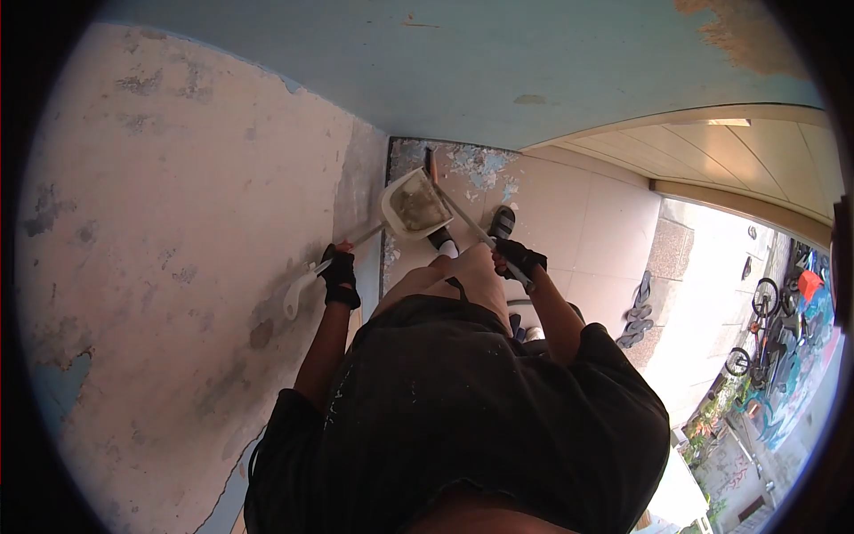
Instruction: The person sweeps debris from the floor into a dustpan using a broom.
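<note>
My left hand (340, 274), in a black fingerless glove, is closed around the long handle of a white dustpan (392, 210). The pan is lifted in front of my legs, and its inside looks dirty. A pale loop (294, 298) forms the end of its handle. My right hand (518, 260), gloved the same way, grips a broom stick (467, 216) that slants down behind the pan. Part of the broom head (431, 165) shows past the dustpan's far edge; the pan hides the rest. White and blue paint flakes (480, 166) lie on the floor tiles in the corner.
A patchy, scraped wall (196, 178) rises close on my left. Ahead stands a blue-green wall (427, 80). Beside the corner is a cream panelled door (756, 160). My sandalled foot (503, 221) rests on the tiles. Slippers (639, 311) and bicycles (763, 298) are farther right.
</note>
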Available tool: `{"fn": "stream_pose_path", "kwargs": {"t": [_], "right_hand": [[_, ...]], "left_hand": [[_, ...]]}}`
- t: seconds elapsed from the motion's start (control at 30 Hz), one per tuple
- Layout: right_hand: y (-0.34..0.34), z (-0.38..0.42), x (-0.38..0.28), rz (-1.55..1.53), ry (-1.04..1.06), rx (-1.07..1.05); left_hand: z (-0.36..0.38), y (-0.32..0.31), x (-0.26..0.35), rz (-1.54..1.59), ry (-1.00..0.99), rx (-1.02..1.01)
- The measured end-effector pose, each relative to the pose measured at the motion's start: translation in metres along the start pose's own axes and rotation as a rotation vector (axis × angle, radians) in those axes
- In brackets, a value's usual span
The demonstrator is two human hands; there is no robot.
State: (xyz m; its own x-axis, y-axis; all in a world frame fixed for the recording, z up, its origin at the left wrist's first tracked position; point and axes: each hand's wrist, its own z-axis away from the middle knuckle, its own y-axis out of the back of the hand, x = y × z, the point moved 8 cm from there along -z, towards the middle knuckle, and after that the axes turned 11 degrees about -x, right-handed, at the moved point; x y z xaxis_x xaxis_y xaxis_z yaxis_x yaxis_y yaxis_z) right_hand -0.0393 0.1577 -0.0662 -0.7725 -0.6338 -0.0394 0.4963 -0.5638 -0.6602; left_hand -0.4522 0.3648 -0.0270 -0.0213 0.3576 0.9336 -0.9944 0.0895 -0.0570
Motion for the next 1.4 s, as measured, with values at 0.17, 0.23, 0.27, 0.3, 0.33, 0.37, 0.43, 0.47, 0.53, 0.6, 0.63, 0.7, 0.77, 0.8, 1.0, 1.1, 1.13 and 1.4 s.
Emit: {"fn": "stream_pose_path", "kwargs": {"t": [0.17,0.23,0.27,0.3,0.33,0.37,0.43,0.47,0.53,0.6,0.63,0.7,0.77,0.8,1.0,1.1,1.13,1.4], "right_hand": [[0.015,-0.063,-0.023,-0.088,0.107,-0.053],[0.017,-0.048,-0.036,-0.045,0.14,0.026],[0.024,-0.038,-0.041,-0.007,0.17,0.111],[0.033,-0.024,-0.043,0.093,0.159,0.235],[0.041,-0.016,-0.04,0.094,0.165,0.238],[0.051,-0.015,-0.03,-0.085,0.142,0.143],[0.057,-0.002,-0.022,-0.195,0.143,0.089],[0.063,0.004,-0.02,-0.188,0.147,0.093],[0.076,0.011,-0.011,-0.11,0.062,0.112],[0.057,0.034,-0.02,-0.086,0.092,0.143],[0.051,0.046,-0.027,0.092,0.074,0.199],[0.043,0.062,-0.038,0.281,0.053,0.249],[0.029,0.073,-0.059,0.439,0.096,0.197],[0.022,0.082,-0.065,0.456,0.098,0.188],[0.024,0.11,-0.108,0.731,-0.051,0.243],[0.014,0.138,-0.13,0.832,-0.025,0.23],[0.017,0.143,-0.135,0.796,-0.011,0.206],[0.029,0.165,-0.188,0.997,-0.196,0.129]], "left_hand": [[0.0,0.005,0.0,-0.121,0.04,0.039],[-0.001,0.003,0.001,-0.091,0.059,0.047],[0.001,0.002,0.001,-0.062,0.087,0.054],[0.003,0.0,0.003,-0.061,0.086,0.051],[0.006,-0.004,0.004,-0.021,0.075,0.05],[0.006,-0.009,0.005,0.021,0.064,0.048],[0.005,-0.015,-0.002,0.023,0.122,0.078],[0.007,-0.014,-0.008,0.013,0.185,0.115],[0.007,-0.02,-0.009,0.052,0.151,0.096],[0.004,-0.028,-0.004,0.096,0.104,0.08],[0.006,-0.033,-0.002,0.061,0.099,0.088],[0.01,-0.037,-0.002,0.029,0.089,0.105],[0.009,-0.045,-0.003,-0.146,0.067,0.119],[0.008,-0.046,-0.012,-0.138,0.055,0.131],[0.023,-0.083,-0.021,-0.11,-0.009,0.271],[0.035,-0.102,-0.025,-0.283,-0.028,0.393],[0.042,-0.108,-0.029,-0.272,-0.03,0.422],[0.078,-0.159,-0.057,-0.028,-0.039,0.58]]}}
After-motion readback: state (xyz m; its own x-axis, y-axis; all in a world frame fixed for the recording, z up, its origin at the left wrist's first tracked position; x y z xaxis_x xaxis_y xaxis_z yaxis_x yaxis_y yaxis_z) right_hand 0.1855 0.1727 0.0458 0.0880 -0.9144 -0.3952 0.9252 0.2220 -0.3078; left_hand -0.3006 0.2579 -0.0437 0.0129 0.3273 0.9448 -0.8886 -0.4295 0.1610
